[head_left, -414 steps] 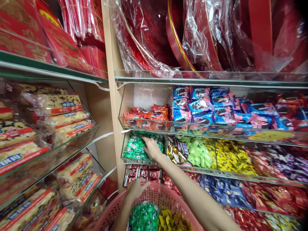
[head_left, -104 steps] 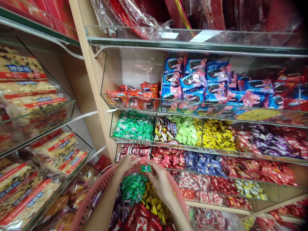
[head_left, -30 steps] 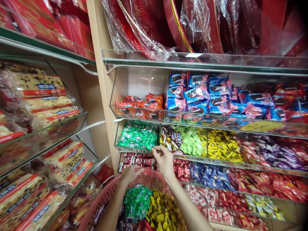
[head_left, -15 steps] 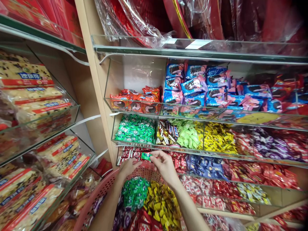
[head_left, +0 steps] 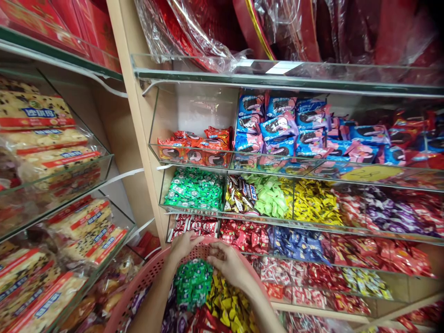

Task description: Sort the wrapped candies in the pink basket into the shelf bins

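Observation:
A pink plastic basket (head_left: 136, 277) with a perforated wall stands in front of me. In it lie green-wrapped candies (head_left: 192, 283), yellow-wrapped candies (head_left: 231, 309), purple-wrapped candies (head_left: 175, 319) and red packets (head_left: 208, 322). My left hand (head_left: 183, 246) is closed over the basket's far rim, its fingertips partly hidden. Just inside the rim, my right hand (head_left: 229, 262) hovers over the green and yellow candies, fingers curved and apart, and no candy shows in it.
Behind the basket, glass-fronted shelves hold a green candy bin (head_left: 194, 188), a yellow candy bin (head_left: 317, 201) and blue cookie packets (head_left: 279, 122). Packaged pastries (head_left: 45, 111) fill the left shelves. A wooden upright (head_left: 133, 115) divides the two sides.
My right hand has moved down from above the rim into the basket and let go of the green-wrapped candy it held. My left hand has stayed at the rim.

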Demonstrator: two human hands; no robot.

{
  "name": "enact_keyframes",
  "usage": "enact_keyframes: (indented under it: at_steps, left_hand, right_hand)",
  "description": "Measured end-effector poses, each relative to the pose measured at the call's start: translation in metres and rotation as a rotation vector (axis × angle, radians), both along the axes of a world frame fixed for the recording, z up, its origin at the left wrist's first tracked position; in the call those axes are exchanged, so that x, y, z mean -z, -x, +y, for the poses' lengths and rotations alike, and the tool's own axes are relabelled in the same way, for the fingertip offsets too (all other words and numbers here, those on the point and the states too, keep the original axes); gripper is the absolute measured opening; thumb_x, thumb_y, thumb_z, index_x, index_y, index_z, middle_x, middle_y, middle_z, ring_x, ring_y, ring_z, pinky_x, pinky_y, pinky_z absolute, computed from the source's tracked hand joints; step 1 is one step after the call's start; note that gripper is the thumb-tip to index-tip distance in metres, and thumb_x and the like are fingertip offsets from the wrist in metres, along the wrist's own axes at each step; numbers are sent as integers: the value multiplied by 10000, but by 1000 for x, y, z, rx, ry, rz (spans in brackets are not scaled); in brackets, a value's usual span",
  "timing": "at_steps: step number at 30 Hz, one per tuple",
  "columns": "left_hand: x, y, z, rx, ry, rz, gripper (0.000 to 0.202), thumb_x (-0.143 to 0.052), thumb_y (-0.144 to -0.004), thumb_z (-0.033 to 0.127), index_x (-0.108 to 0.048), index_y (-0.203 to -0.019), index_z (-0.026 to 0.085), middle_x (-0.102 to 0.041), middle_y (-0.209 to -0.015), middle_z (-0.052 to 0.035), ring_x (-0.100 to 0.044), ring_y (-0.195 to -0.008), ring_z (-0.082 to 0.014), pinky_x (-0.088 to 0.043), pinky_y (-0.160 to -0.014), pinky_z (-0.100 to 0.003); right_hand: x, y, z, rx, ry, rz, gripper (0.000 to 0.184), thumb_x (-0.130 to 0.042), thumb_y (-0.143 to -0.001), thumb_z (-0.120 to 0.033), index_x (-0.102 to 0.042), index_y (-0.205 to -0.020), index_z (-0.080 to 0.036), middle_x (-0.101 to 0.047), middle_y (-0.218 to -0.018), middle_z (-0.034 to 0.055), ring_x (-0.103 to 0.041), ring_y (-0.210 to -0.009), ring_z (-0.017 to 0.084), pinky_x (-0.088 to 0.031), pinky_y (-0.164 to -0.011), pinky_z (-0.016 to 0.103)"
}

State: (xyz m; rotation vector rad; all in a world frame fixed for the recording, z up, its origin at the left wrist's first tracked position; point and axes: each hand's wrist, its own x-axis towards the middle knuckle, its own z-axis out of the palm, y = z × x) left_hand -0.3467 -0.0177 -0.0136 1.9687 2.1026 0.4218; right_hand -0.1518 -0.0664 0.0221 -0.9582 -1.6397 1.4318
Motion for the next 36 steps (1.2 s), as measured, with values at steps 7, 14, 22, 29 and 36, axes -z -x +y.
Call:
enact_keyframes:
  at_steps: [7,14,22,29,36]
  left_hand:
    - [-3,1,2,24,49,-28,506,-337,-794,640,-630,-817,228,-685,-836,-16,-610,-770,-168,-321,-594,-213]
    - [-10,-1,-2,-6,56,-40,533,-361,-769,663,-642,-900,229,-693,-930,-50,-622,-874,-218,-370,-658,-242]
    - [-8,0,-1,-16,65,-16,542,-341,-773,665,-636,-897,226,-693,-917,-59,-623,-866,-221,-375,-661,-246]
    - [-9,0,-3,-8,66,-24,544,-347,-771,671,-627,-891,220,-691,-919,-56,-620,-864,-216,-361,-656,-242]
    - [-5,-1,-2,-10,30,-54,548,-355,-759,688,-633,-857,226,-689,-890,-32,-614,-830,-191,-343,-639,-226]
  right_hand:
    - [-69,2,7,60,-365,-301,204,-495,-820,-275,-629,-935,-172,-648,-761,29,-591,-656,149,-442,-609,242]
    - [-144,43,52,343,-713,-838,235,-407,-873,-174,-541,-1064,-145,-655,-969,125,-635,-854,212,-451,-723,286]
    - [-144,71,90,435,-650,-1138,269,-291,-881,-41,-502,-1042,-88,-654,-893,192,-653,-878,245,-494,-688,321]
    - [-143,72,88,427,-668,-1137,313,-277,-884,-35,-444,-1137,-112,-600,-986,182,-649,-868,237,-498,-666,325]
    - [-139,57,73,415,-746,-895,239,-363,-881,-130,-523,-1056,-159,-539,-1064,125,-628,-850,205,-475,-708,311]
